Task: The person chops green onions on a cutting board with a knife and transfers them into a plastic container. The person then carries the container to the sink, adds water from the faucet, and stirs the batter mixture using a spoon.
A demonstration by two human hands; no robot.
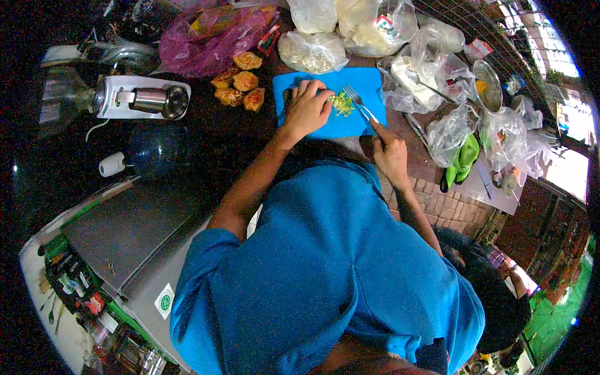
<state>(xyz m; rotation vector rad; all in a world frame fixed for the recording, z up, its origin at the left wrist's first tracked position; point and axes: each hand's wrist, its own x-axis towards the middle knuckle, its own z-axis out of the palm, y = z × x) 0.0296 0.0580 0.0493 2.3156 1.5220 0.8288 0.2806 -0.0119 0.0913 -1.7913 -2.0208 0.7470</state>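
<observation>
We are not making out the left hand's (306, 106) fingertips, so we cannot tell whether it is gripping anything; its fingers are curling beside chopped greens (342, 105), right of centre on the blue board (322, 129). Clear bags (310, 54) are holding pale contents along the bench's (245, 125) far edge. Our right hand (390, 155) is grasping a fork (359, 104), partly hiding its handle.

Both hands (306, 107); greens (342, 105) on blue board (334, 127)

The blue shirt (300, 269) has loose short sleeves (203, 259).
</observation>
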